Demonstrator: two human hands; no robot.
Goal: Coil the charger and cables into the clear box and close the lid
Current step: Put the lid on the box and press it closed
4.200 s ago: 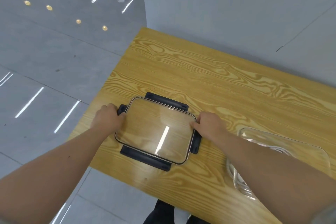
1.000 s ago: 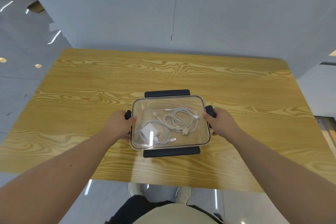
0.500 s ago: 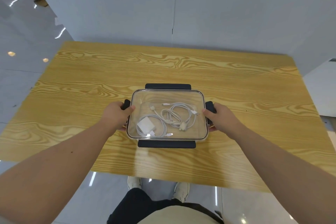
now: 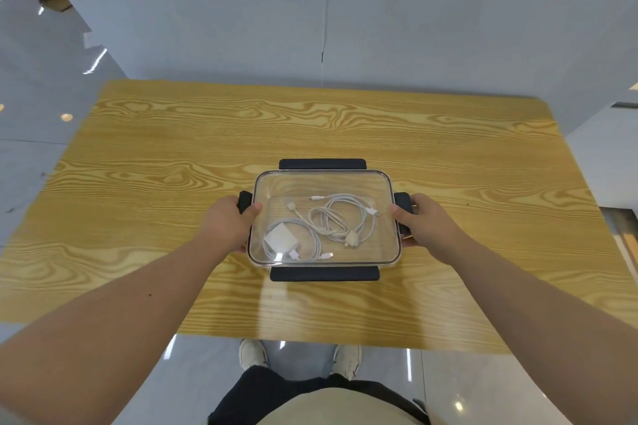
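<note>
Clear box (image 4: 324, 183) sits mid-table (image 4: 172, 148), long axis left–right, lid on. Left hand (image 4: 226, 222) and right hand (image 4: 423, 222) clasp the end clips, equally near; long-side clips look unlatched.

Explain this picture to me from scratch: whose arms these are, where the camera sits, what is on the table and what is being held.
There is no machine here. A person wears a wide-angle camera on the head, looking down, so both bare arms reach in from below.

On the yellow wood-grain table sits a clear rectangular box with its see-through lid on. Dark latch flaps stick out along the far and near edges, apparently unfastened. Inside lie a white square charger and loosely coiled white cables.

The left hand grips the box's left end, the right hand its right end, each over a dark side latch.
</note>
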